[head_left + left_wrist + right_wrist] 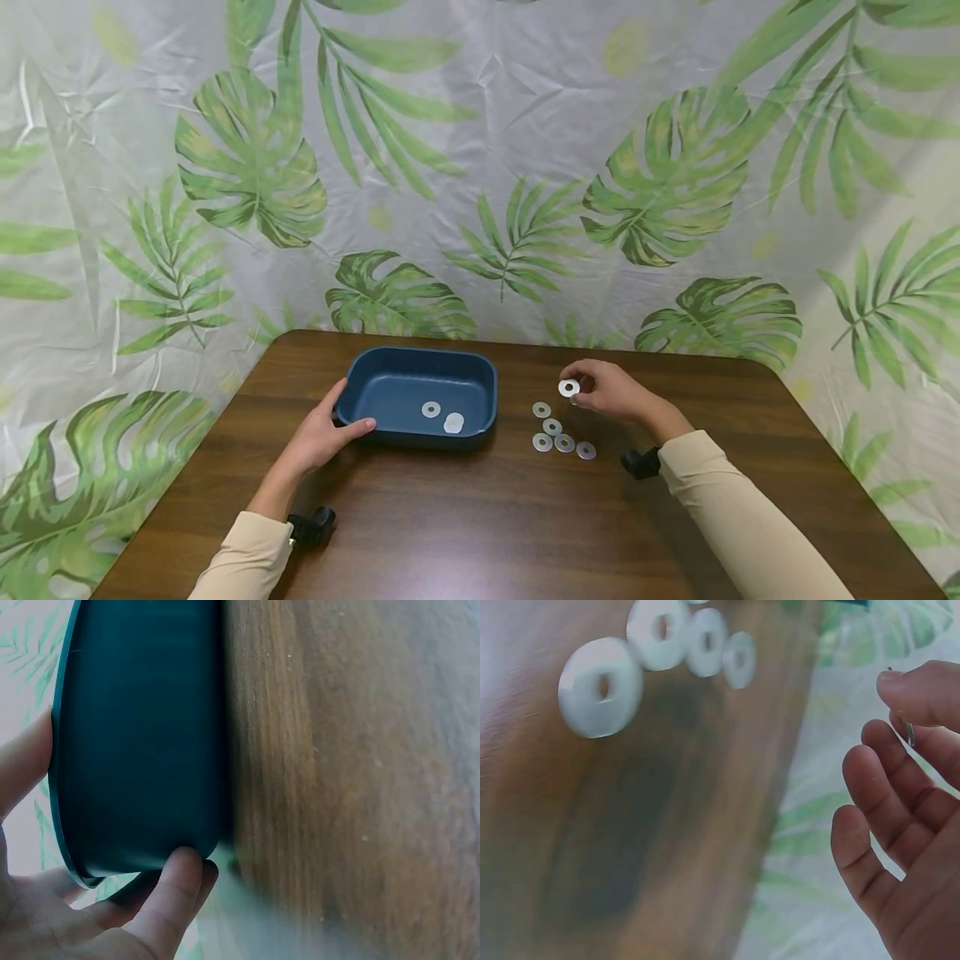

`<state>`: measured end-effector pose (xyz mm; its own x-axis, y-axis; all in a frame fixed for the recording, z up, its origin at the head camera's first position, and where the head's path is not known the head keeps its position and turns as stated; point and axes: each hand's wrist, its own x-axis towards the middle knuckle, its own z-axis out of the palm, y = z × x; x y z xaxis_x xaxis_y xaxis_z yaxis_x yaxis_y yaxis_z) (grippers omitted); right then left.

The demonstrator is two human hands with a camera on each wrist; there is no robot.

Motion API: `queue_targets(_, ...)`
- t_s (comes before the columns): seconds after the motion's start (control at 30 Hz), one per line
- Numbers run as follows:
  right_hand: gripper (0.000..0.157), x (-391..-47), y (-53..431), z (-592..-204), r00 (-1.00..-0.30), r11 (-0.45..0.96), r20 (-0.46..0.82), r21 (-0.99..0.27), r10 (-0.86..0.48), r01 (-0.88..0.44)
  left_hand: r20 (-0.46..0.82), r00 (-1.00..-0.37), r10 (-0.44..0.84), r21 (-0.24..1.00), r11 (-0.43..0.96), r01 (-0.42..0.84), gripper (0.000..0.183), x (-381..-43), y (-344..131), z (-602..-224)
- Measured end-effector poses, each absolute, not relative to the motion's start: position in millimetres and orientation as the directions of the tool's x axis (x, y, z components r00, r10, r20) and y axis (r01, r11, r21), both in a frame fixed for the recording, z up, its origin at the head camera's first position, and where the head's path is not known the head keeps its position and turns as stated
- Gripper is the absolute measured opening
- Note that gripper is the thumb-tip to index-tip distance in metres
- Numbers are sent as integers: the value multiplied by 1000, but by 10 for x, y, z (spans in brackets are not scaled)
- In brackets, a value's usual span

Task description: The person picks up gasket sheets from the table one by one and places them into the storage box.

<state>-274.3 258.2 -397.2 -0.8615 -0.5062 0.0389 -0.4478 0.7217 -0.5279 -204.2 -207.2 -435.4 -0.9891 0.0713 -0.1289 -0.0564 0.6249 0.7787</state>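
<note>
My left hand (318, 437) grips the left end of a blue plastic tub (416, 359), thumb at the front rim and fingers against the outer end wall. The left wrist view shows the fingertips (184, 871) on the tub's rounded lower corner. Inside the tub lie a flat metal washer (431, 409) and, nearer the front wall, bright white discs (453, 423) that seem to overlap. Above the table, right of the tub, my right hand (611, 390) pinches one washer (569, 387) between thumb and index finger; its other fingers are loosely bent. Several loose washers (564, 443) lie just below that hand.
The dark wooden table (450, 517) has rounded far corners. Right behind its back edge hangs a leaf-patterned cloth (517, 125). A black wrist camera sits on the left wrist (313, 527) and another on the right (641, 462).
</note>
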Motion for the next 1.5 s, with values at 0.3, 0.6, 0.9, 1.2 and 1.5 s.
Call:
queue_targets(0.3, 35, -2822, 2295, -3610, -838, 730, 1, -490, -546, -476, -125, -990, 72, 787, 615, -55, 100, -2043, -2083, -4364)
queue_targets(0.6, 34, -2894, 2065, -3496, -823, 749, 2, -415, -568, -517, -122, -990, 71, 789, 612, -53, 100, -2062, -2083, -4361)
queue_targets(0.9, 34, -3030, 1904, -3427, -832, 744, -8, -452, -555, -492, -135, -988, 74, 790, 610, -62, 100, -2046, -2080, -4338)
queue_targets(1.2, 38, -3099, 1797, -3302, -858, 729, 4, -525, -514, -439, -129, -989, 67, 796, 603, -63, 100, -2047, -2069, -4324)
queue_targets(1.5, 38, -3133, 1696, -3230, -887, 759, -39, -536, -460, -370, -135, -988, 75, 818, 572, -69, 100, -2045, -2077, -4334)
